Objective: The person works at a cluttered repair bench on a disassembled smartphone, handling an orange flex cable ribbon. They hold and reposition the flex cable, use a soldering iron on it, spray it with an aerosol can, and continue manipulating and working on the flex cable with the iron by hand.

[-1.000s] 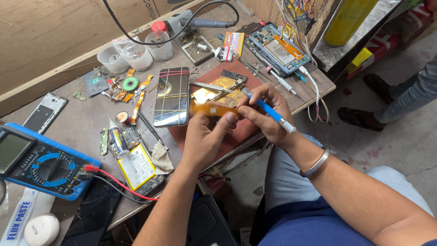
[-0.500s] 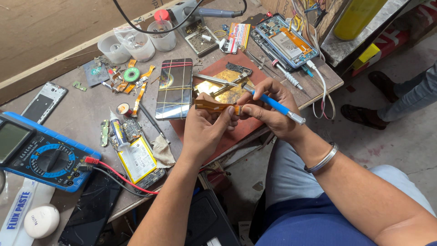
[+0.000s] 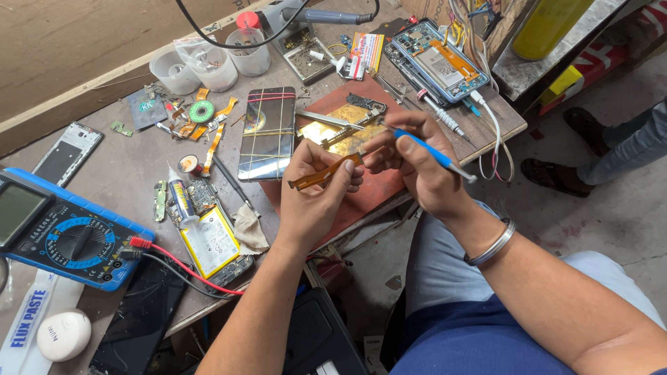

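Several repair things crowd the table [image 3: 132,173], and at its far left lies a blue multimeter [image 3: 62,232] with red and black leads running off toward the right. Beside it rests an opened phone [image 3: 208,243] showing its battery, a small glue bottle [image 3: 182,198] on top. Further along, a phone panel [image 3: 267,132] with a reflective back lies flat, next to a reddish mat [image 3: 375,187] bearing gold-coloured parts. Above the mat's near edge, the left hand [image 3: 316,191] has its fingers closed on an orange flex cable [image 3: 326,172], held off the table. The right hand [image 3: 417,163], a metal bangle [image 3: 490,243] on its wrist, pinches the cable's other end and grips a blue-handled tool [image 3: 431,151] pen-fashion. Farther right lies another opened phone [image 3: 438,59] with wires attached.
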The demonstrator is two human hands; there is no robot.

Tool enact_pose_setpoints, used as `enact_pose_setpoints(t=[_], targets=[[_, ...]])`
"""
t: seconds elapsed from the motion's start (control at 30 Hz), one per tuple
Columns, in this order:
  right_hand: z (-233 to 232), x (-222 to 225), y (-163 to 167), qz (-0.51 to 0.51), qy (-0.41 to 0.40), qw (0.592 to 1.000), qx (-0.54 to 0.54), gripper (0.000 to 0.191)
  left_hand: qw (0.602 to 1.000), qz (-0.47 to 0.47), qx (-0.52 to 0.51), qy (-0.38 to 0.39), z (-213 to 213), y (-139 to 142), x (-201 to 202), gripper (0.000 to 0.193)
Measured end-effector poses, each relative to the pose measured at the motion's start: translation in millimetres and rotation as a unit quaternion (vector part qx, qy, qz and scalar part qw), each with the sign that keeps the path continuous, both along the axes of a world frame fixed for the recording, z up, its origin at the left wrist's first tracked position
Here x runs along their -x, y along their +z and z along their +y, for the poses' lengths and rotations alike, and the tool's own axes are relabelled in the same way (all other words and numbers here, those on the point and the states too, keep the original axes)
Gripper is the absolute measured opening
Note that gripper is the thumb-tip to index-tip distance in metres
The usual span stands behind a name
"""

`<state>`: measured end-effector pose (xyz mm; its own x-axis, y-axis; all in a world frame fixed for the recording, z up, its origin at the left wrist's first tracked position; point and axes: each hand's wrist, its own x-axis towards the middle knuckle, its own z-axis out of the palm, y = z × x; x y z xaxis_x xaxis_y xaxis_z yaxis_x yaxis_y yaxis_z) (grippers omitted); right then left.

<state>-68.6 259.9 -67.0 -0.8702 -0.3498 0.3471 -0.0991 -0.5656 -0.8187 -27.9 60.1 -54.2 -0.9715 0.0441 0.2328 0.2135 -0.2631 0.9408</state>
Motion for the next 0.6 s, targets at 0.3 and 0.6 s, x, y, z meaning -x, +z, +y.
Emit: enact_pose_setpoints(t=[0.3, 0.6], targets=[[2, 2, -15, 0.034, -0.041, 0.996, -0.077, 0.017, 1.0, -0.003, 0.014, 0.026, 0, 4, -2, 0.02], [-4, 3, -22, 0.063, -0.11, 0.98, -0.153, 0.016, 0.999, 0.027, 0.033, 0.023, -1, -1, -2, 0.013]])
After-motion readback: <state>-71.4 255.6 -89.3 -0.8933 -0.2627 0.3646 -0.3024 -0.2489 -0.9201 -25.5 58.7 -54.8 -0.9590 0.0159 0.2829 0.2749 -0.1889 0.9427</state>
